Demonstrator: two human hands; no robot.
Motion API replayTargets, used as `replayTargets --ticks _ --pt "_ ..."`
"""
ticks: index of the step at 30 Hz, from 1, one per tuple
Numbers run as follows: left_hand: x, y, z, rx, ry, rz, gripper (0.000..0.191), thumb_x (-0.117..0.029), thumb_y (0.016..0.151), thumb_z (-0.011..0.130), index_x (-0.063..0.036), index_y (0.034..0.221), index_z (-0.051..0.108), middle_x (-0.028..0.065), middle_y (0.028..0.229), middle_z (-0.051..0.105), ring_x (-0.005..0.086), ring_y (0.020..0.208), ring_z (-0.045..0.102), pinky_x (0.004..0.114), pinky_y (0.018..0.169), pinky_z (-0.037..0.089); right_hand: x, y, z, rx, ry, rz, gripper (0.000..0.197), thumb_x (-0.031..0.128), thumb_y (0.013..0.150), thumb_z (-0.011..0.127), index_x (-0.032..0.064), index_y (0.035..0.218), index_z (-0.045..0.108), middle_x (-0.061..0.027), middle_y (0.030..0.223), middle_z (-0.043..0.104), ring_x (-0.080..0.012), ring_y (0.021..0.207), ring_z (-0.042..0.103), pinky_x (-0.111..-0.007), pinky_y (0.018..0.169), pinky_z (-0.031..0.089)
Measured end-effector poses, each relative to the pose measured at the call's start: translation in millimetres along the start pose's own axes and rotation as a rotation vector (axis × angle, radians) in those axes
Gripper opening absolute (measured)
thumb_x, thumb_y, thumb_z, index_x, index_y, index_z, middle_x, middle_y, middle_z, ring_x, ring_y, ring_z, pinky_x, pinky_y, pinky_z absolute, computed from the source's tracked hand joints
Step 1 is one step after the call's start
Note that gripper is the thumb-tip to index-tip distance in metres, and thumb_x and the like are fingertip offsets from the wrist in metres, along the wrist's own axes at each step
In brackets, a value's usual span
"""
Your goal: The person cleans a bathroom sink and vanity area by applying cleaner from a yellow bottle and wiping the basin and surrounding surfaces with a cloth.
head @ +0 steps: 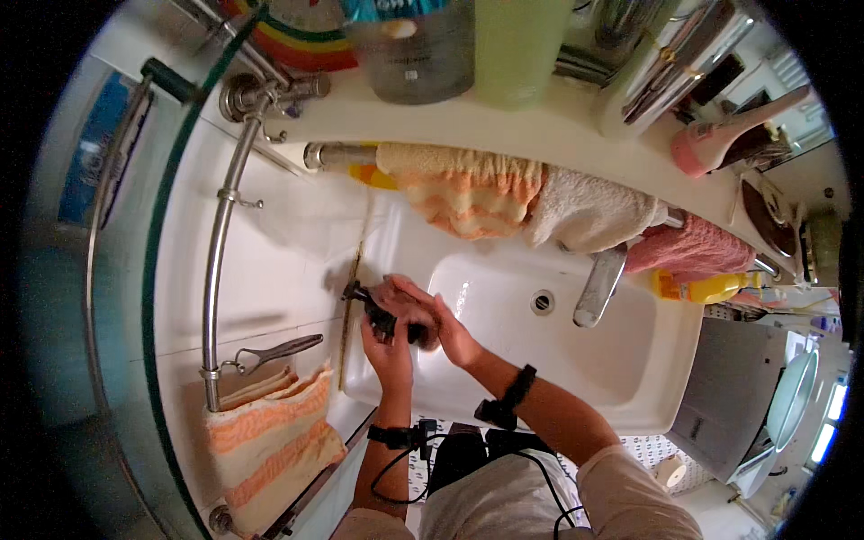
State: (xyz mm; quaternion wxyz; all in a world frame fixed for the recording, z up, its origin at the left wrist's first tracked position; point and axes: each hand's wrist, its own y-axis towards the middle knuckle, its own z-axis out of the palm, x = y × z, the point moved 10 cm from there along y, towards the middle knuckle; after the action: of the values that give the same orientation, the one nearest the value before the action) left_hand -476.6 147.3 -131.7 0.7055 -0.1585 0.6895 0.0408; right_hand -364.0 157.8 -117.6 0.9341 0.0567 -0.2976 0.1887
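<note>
Over the left side of the white sink [611, 378], my left hand [390, 354] holds a small black object [381, 320] from below. One end of it, a black knob-like part [352, 291], sticks out to the left. My right hand [455, 331] lies against the same object from the right, fingers reaching over its top. Between the hands is a blurred brownish patch [408, 307]; I cannot tell whether it is moving fingers or a soft thing. Black straps with a cable circle both wrists. To the right are the drain [542, 302] and the chrome faucet [599, 287].
Towels, one striped [466, 189], one cream [594, 206] and one red [695, 246], hang on a rail behind the sink. A yellow bottle [715, 287] lies at right. Bottles [418, 67] line the shelf above. A metal rail [219, 270] with hooks and another striped towel [270, 445] runs left.
</note>
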Motion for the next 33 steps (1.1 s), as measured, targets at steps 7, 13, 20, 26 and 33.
replayTargets --ticks 7,13,20,26,33 --pt "-32.5 -27.3 54.5 0.333 -0.026 -0.11 0.049 -0.018 0.095 0.07 -0.0001 0.136 0.049 0.0092 0.127 0.059 0.018 0.116 0.057 0.032 0.099 0.048 71.8 -39.8 -6.0 -0.164 -0.919 -0.235 0.06 0.02 0.101 0.06 0.004 0.153 0.037 -0.0199 0.155 0.039 -0.0301 0.142 0.042 -0.039 0.116 0.033" --pt "-64.7 -57.7 84.5 0.495 0.101 0.157 0.05 -0.009 0.094 0.067 0.0016 0.138 0.046 0.0102 0.132 0.053 0.0196 0.118 0.055 0.033 0.098 0.049 88.9 -91.1 -22.0 -0.662 -0.773 -0.069 0.046 0.032 0.107 0.046 -0.0061 0.132 0.054 -0.0231 0.104 0.07 -0.0276 0.099 0.068 -0.038 0.088 0.052" --pt "-79.3 -87.3 90.1 0.427 0.04 0.14 0.049 -0.01 0.097 0.064 0.0014 0.141 0.044 0.0106 0.132 0.052 0.0193 0.117 0.055 0.033 0.099 0.048 125.6 -127.3 27.6 -0.675 -1.146 -0.519 0.035 0.018 0.105 0.047 -0.005 0.13 0.053 -0.0146 0.099 0.068 -0.0237 0.096 0.066 -0.037 0.085 0.052" --pt "-81.1 -119.7 101.3 0.829 0.166 0.046 0.051 -0.022 0.098 0.067 0.0005 0.139 0.047 0.0103 0.128 0.057 0.0176 0.12 0.053 0.032 0.1 0.045 137.5 -138.5 26.4 -0.592 -0.821 -0.099 0.043 0.034 0.096 0.068 -0.005 0.112 0.061 -0.0105 0.093 0.069 -0.019 0.087 0.066 -0.033 0.081 0.054" --pt "-97.1 -139.5 106.8 0.883 -0.122 -0.041 0.049 -0.026 0.098 0.067 0.0002 0.135 0.048 0.0098 0.128 0.059 0.019 0.117 0.056 0.033 0.102 0.044 141.8 -174.0 43.1 -0.451 -0.503 -0.311 0.021 0.019 0.106 0.052 -0.0004 0.108 0.062 -0.0012 0.093 0.061 -0.0121 0.085 0.056 -0.028 0.081 0.049"
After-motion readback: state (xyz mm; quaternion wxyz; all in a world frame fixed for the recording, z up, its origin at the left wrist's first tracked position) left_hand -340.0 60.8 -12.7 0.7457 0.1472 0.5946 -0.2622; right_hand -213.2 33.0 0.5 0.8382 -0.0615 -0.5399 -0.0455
